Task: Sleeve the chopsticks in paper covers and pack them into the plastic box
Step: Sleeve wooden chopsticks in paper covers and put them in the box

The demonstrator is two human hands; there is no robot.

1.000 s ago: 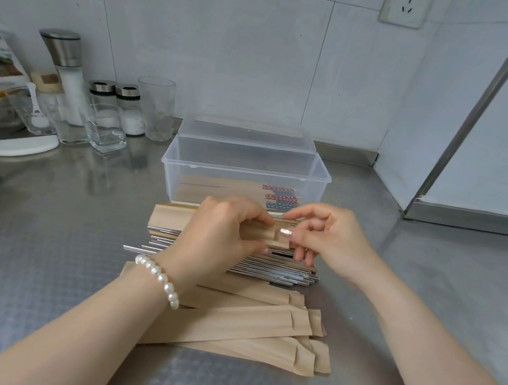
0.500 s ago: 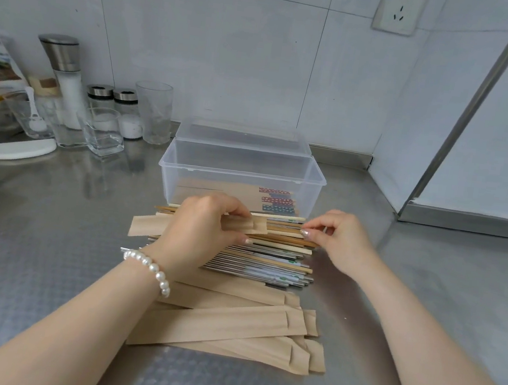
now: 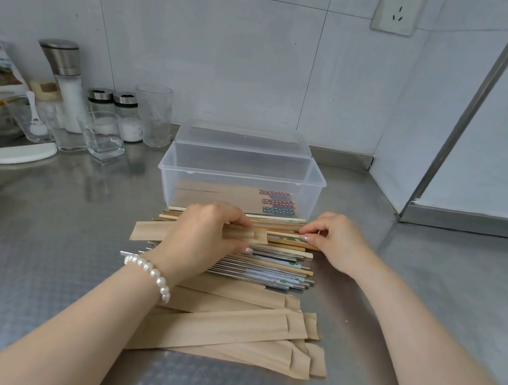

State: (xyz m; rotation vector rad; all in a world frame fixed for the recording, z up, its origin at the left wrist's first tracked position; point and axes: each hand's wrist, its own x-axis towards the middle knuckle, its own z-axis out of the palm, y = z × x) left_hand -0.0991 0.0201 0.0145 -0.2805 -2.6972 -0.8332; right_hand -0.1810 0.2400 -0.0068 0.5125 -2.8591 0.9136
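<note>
My left hand [image 3: 205,237] pinches a brown paper cover [image 3: 148,231] that lies flat over the chopstick pile, its open end pointing right. My right hand [image 3: 335,239] has its fingertips closed on the right ends of wooden chopsticks [image 3: 282,236] in the pile's far rows. Steel and wooden chopsticks [image 3: 268,272] lie side by side between my hands. A stack of empty paper covers [image 3: 229,327] rests nearer to me. The clear plastic box [image 3: 242,176] stands open just behind, with several sleeved pairs on its bottom.
A salt grinder [image 3: 65,79], two shakers [image 3: 112,111], glasses [image 3: 153,113] and a white dish [image 3: 21,152] crowd the back left. The box lid [image 3: 243,136] lies behind the box. A wall and steel frame [image 3: 466,122] close off the right.
My left hand has lowered the paper cover onto the pile. My right hand let go of the cover's mouth and moved right to the ends of the wooden chopsticks.
</note>
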